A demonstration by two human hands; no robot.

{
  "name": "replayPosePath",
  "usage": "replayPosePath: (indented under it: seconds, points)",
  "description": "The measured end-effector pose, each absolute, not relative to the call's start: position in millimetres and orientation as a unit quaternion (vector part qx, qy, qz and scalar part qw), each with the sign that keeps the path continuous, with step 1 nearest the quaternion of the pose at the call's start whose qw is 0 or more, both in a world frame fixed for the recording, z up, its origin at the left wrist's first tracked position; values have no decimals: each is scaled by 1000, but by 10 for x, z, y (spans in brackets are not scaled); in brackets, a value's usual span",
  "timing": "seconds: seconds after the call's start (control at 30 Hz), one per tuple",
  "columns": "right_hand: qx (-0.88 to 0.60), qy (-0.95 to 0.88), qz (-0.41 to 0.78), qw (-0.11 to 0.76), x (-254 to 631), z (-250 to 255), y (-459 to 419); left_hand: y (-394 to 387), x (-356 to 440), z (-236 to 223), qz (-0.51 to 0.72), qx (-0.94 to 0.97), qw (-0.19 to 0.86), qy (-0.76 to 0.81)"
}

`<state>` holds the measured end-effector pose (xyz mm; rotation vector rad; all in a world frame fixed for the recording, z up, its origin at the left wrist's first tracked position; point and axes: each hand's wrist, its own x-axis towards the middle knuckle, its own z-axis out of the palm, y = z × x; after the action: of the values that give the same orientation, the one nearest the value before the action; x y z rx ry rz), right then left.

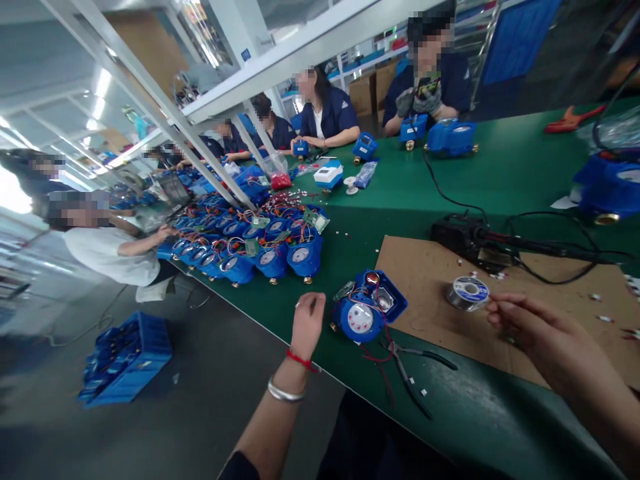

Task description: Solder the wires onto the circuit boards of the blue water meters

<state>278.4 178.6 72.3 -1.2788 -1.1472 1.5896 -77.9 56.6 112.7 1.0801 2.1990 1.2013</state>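
My left hand [306,327] is raised beside the near edge of the green table, its fingers drawn together in a pinch. Whatever may be between those fingertips is too small to make out. Just right of it lies a blue water meter [361,317] with its side housing open and red and other wires coming out. My right hand [520,327] pinches the right edge of a spool of solder wire [468,293] over a cardboard sheet [417,280]. Black-handled pliers [403,360] lie spread in front of the meter.
Rows of blue meters with circuit boards [270,257] fill the table to the left. A black soldering-iron stand [455,235] and cable are behind the cardboard. Co-workers sit across the table. A blue crate [145,357] of parts stands on the floor, and a metal shelf frame rises overhead.
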Motion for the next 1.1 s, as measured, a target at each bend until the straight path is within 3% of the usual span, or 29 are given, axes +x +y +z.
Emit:
replayPosePath:
  seconds: [0.17,0.37,0.47,0.73,0.93,1.1]
  points:
    - [-493,-602,523,347,2733,903,1562,833,-832,1088,441,383,325,744]
    - [-449,-803,195,340,2661,727,1828,813,-726,1226,555,338,282,706]
    - [-432,-830,142,322,2541,552,2009,756,-587,1374,589,353,264,677]
    - [-428,-842,158,288,2407,533,2080,696,-32,1676,571,433,188,672]
    - [-350,-858,261,269,2341,677,1920,919,442,1544,520,519,192,651]
    - [-408,-782,344,321,2283,1016,1801,988,647,1387,440,601,94,660]
